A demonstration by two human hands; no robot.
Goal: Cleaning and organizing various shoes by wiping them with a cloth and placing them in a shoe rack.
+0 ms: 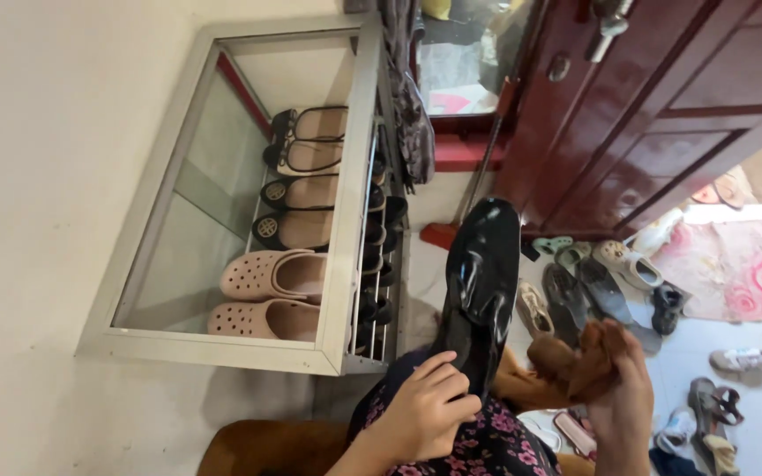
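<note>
My left hand [425, 407] grips the heel end of a glossy black shoe [481, 280], which points away from me over my lap. My right hand [621, 397] is closed on a crumpled brown cloth [575, 360] just to the right of the shoe. The cloth is apart from the shoe's surface. My lap is covered in dark fabric with pink flowers [487, 445].
A metal-framed glass shoe rack [346, 185] stands on the left with pink clogs [271, 275] and black-toed flats [302, 189]. Several loose shoes and sandals [593, 282] lie on the floor at right by a dark red wooden door [663, 106] and a floral mat [743, 269].
</note>
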